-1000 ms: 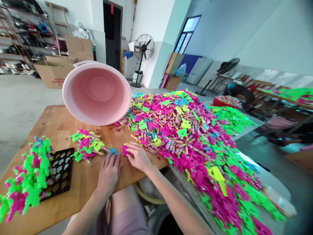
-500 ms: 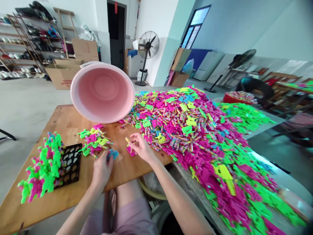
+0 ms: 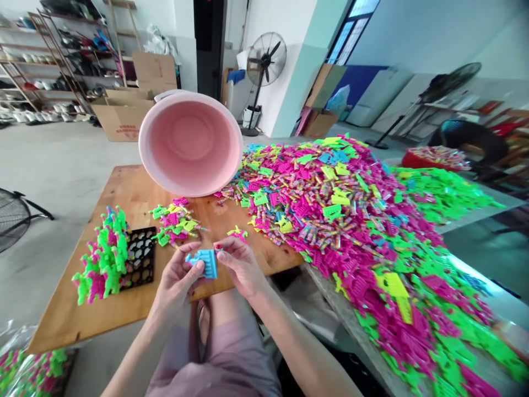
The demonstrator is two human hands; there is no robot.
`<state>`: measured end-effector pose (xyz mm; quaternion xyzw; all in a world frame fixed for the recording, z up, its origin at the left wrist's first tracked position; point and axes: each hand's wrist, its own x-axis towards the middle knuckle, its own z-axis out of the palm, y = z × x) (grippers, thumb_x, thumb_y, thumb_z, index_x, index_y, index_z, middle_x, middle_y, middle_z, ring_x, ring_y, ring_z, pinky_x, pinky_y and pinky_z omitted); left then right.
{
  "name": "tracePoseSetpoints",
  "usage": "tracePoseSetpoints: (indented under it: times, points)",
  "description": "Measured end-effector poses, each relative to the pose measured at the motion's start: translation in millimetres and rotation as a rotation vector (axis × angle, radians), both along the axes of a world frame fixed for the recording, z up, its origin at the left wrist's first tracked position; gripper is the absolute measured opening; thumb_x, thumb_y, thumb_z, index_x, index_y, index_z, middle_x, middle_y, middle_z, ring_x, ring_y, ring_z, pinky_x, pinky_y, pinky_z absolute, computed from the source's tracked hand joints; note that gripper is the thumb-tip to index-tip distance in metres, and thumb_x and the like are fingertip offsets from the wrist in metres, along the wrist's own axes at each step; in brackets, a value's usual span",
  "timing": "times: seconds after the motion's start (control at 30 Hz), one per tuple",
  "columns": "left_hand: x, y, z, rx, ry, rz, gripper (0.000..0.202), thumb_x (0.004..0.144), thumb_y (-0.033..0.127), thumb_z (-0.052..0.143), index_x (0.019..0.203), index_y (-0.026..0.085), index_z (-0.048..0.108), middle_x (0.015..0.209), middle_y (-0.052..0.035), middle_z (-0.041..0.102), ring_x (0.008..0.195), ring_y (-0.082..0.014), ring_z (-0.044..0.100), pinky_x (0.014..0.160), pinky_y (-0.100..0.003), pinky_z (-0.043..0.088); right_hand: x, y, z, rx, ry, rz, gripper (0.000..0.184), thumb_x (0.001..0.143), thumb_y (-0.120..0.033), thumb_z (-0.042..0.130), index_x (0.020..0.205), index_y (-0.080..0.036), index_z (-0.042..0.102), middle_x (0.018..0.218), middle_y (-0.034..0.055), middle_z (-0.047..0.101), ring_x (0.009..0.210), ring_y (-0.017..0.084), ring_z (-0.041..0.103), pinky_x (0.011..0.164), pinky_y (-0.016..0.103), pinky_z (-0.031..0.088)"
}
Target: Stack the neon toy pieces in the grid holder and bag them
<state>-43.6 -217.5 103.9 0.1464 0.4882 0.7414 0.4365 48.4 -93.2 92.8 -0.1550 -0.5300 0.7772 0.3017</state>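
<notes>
Gripping one blue plastic comb (image 3: 205, 263) between thumb and fingers, the left hand (image 3: 176, 286) holds it just above the wooden table (image 3: 124, 187), within reach of the right hand (image 3: 242, 267) — its fingertips curl at the comb's end, though whether they grip it cannot be told. Just beyond lie one small yellow-and-pink piece (image 3: 237, 233) and a loose cluster of green pieces (image 3: 176, 220), with a stack of green-and-pink pieces (image 3: 103, 259) standing upright beside one black grid tray (image 3: 140, 256), which seems to prop them — farther off, one pink tub (image 3: 190, 143) lies tipped on its side against an uncountable heap of plastic pieces (image 3: 330, 209).
</notes>
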Motion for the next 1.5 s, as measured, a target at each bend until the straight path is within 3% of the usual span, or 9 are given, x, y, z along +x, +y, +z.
tracePoseSetpoints:
  times: [0.07, 0.13, 0.23, 0.57, 0.63, 0.73, 0.83, 1.23, 1.5]
  points:
    - [-3, -6, -0.5, -0.018, 0.086, 0.053, 0.048, 0.068, 0.039, 0.082, 0.107, 0.021, 0.059, 0.07, 0.0047, 0.066, 0.062, -0.008, 0.062, 0.061, -0.02, 0.056, 6, -2, 10.0, 0.16, -0.007, -0.01, 0.029, 0.082, -0.047, 0.069, 0.094, -0.021, 0.065, 0.083, 0.0014, 0.064, 0.074, 0.014, 0.062, 0.076, 0.03, 0.052]
    - [-6, -9, -1.0, -0.038, 0.198, 0.123, 0.041, 0.068, 0.041, 0.081, 0.096, 0.018, 0.062, 0.071, 0.0031, 0.067, 0.062, -0.0081, 0.061, 0.061, -0.02, 0.056, 13, -2, 22.7, 0.42, -0.066, -0.007, 0.027, 0.093, -0.045, 0.055, 0.098, -0.021, 0.067, 0.089, 0.0034, 0.063, 0.08, 0.014, 0.061, 0.078, 0.03, 0.05]
    - [-8, -12, -1.1, -0.05, 0.365, 0.161, 0.035, 0.069, 0.041, 0.08, 0.088, 0.016, 0.065, 0.069, 0.002, 0.066, 0.06, -0.0078, 0.058, 0.059, -0.019, 0.054, 20, -4, 36.1, 0.76, -0.143, -0.034, 0.032, 0.1, -0.04, 0.043, 0.099, -0.021, 0.068, 0.092, 0.005, 0.062, 0.088, 0.016, 0.06, 0.081, 0.029, 0.048]
    - [-7, -12, 2.9, -0.108, 0.572, 0.134, 0.028, 0.072, 0.038, 0.075, 0.085, 0.015, 0.067, 0.06, 0.0027, 0.061, 0.051, -0.0064, 0.052, 0.05, -0.015, 0.044, 22, -7, 30.6, 1.09, -0.267, -0.028, 0.032, 0.104, -0.034, 0.031, 0.106, -0.019, 0.059, 0.089, 0.0054, 0.064, 0.085, 0.016, 0.063, 0.075, 0.027, 0.049]
    - [-5, -13, 3.6, -0.158, 0.571, 0.144, 0.03, 0.071, 0.039, 0.075, 0.086, 0.015, 0.067, 0.06, 0.0026, 0.062, 0.05, -0.0069, 0.052, 0.049, -0.016, 0.044, 23, -8, 28.4, 1.22, -0.326, -0.023, 0.033, 0.101, -0.043, 0.039, 0.112, -0.017, 0.055, 0.093, 0.0075, 0.063, 0.086, 0.019, 0.063, 0.073, 0.03, 0.05]
    - [-2, -14, 5.0, -0.23, 0.554, 0.181, 0.033, 0.07, 0.041, 0.075, 0.088, 0.015, 0.066, 0.061, 0.0018, 0.063, 0.052, -0.0083, 0.054, 0.051, -0.017, 0.046, 21, -7, 22.6, 1.451, -0.427, -0.013, 0.057, 0.088, -0.063, 0.053, 0.115, -0.012, 0.049, 0.095, 0.0107, 0.061, 0.086, 0.025, 0.063, 0.067, 0.034, 0.05]
    - [1, -12, 5.1, -0.285, 0.559, 0.206, 0.037, 0.067, 0.043, 0.076, 0.087, 0.014, 0.066, 0.063, 0.0005, 0.064, 0.052, -0.0095, 0.055, 0.05, -0.019, 0.046, 17, -4, 17.3, 1.631, -0.469, -0.016, 0.058, 0.088, -0.067, 0.047, 0.106, -0.012, 0.049, 0.091, 0.0106, 0.058, 0.083, 0.025, 0.062, 0.064, 0.034, 0.049]
    - [0, -3, 0.7, -0.375, 0.641, 0.307, 0.039, 0.066, 0.048, 0.073, 0.085, 0.015, 0.067, 0.058, 0.0018, 0.061, 0.049, -0.0096, 0.05, 0.045, -0.018, 0.041, 1, 9, 8.5, 1.795, -0.533, -0.032, 0.059, 0.092, -0.071, 0.028, 0.093, -0.015, 0.047, 0.081, 0.008, 0.057, 0.072, 0.021, 0.06, 0.054, 0.031, 0.044]
    - [-16, 10, -16.4, -0.351, 0.603, 0.232, 0.038, 0.067, 0.046, 0.074, 0.087, 0.014, 0.067, 0.064, 0.0002, 0.064, 0.054, -0.0119, 0.055, 0.052, -0.021, 0.045, -8, 14, -7.8, 1.792, -0.581, -0.018, 0.057, 0.093, -0.069, 0.031, 0.092, -0.014, 0.048, 0.082, 0.0092, 0.058, 0.075, 0.022, 0.063, 0.057, 0.031, 0.045]
